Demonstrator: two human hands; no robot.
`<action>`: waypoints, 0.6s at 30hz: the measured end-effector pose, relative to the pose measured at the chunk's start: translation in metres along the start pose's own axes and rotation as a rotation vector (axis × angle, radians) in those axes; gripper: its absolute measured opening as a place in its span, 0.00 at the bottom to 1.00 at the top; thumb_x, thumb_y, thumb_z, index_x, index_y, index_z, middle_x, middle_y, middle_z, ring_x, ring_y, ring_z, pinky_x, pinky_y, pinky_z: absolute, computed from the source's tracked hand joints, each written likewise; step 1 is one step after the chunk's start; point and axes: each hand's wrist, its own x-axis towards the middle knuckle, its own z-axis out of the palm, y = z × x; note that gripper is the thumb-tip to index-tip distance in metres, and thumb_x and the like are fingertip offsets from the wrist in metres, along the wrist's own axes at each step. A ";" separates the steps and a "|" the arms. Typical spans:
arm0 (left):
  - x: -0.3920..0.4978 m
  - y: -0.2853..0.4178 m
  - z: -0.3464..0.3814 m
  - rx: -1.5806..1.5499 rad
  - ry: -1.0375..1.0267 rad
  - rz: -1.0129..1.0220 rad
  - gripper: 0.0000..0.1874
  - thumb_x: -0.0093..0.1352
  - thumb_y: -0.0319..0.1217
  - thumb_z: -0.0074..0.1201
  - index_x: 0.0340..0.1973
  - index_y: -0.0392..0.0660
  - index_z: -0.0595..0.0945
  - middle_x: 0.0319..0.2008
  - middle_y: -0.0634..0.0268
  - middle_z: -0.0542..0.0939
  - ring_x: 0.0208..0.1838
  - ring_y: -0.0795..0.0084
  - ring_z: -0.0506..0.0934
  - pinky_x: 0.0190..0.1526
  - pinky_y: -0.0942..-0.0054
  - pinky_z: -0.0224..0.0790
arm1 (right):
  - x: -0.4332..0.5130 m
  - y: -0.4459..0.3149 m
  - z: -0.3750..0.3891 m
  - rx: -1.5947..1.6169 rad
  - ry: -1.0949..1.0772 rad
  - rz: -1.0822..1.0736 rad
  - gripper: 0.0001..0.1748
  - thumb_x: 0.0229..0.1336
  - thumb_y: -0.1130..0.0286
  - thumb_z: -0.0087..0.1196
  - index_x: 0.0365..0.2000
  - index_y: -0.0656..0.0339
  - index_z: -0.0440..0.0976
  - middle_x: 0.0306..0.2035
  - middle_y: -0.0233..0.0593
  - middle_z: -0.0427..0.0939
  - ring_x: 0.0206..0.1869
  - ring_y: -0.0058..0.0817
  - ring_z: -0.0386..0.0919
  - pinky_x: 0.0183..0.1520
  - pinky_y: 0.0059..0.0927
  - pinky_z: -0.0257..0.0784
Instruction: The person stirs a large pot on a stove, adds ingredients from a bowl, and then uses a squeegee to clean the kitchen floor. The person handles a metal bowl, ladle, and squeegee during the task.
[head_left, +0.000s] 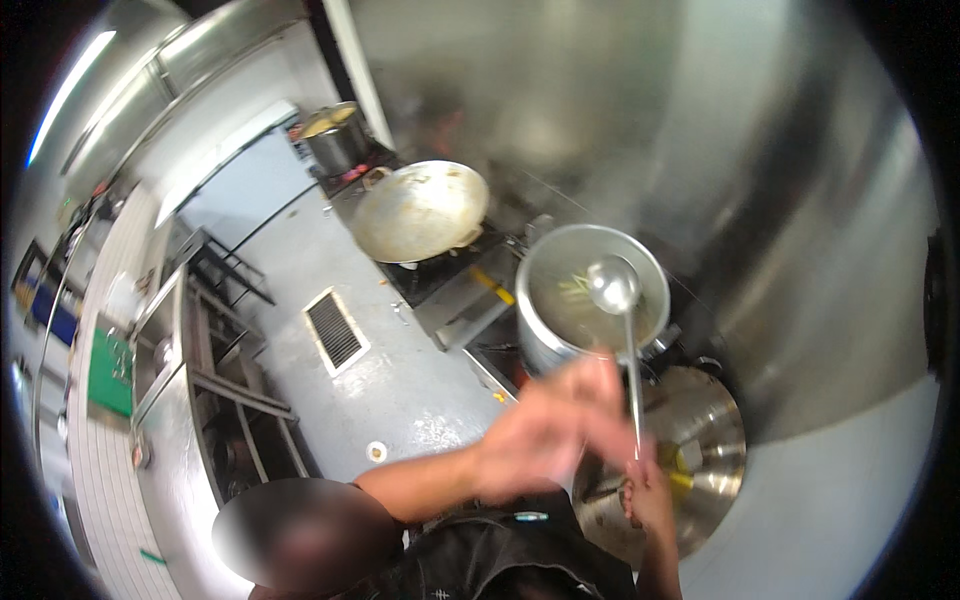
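Observation:
My right hand (649, 491) grips the lower end of a long-handled metal ladle (615, 285). The ladle's round bowl is over the mouth of a tall metal stockpot (528, 330), which holds cloudy liquid with pale green strips (574, 288) in it. Motion blurs my left hand (555, 427), which is in front of the pot's near side, close to the ladle handle. Its fingers look spread, and no object shows in it. Whether it touches the handle is unclear. Below my right hand lies a wide, shiny metal basin (720, 427) with something yellow (681, 476) inside.
A large, tilted wok (424, 210) rests on the stove beyond the pot, and another pot (336, 142) stands farther back. To the left are a steel counter (169, 450), a green cutting board (111, 371) and a floor drain grate (335, 331). A steel wall (750, 225) rises on the right.

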 end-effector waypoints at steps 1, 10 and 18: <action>-0.004 0.029 0.007 -0.062 -0.249 0.088 0.33 0.67 0.61 0.46 0.39 0.42 0.86 0.37 0.60 0.65 0.39 0.65 0.63 0.48 0.67 0.56 | 0.010 0.002 -0.003 -0.202 0.093 -0.102 0.20 0.65 0.53 0.51 0.39 0.64 0.70 0.25 0.46 0.76 0.28 0.43 0.75 0.32 0.41 0.68; -0.039 0.073 0.052 -0.213 0.034 0.265 0.40 0.63 0.69 0.37 0.36 0.42 0.80 0.38 0.59 0.66 0.39 0.66 0.64 0.44 0.69 0.56 | 0.070 0.016 -0.012 -0.571 0.350 -0.364 0.20 0.60 0.56 0.55 0.44 0.62 0.71 0.35 0.54 0.79 0.39 0.54 0.78 0.40 0.49 0.69; -0.210 -0.034 -0.043 0.315 0.885 -0.253 0.23 0.72 0.47 0.44 0.41 0.37 0.77 0.39 0.64 0.72 0.41 0.76 0.68 0.45 0.75 0.60 | 0.099 -0.017 0.000 -0.640 0.478 -0.445 0.20 0.59 0.51 0.56 0.43 0.54 0.71 0.31 0.50 0.80 0.36 0.56 0.77 0.39 0.53 0.69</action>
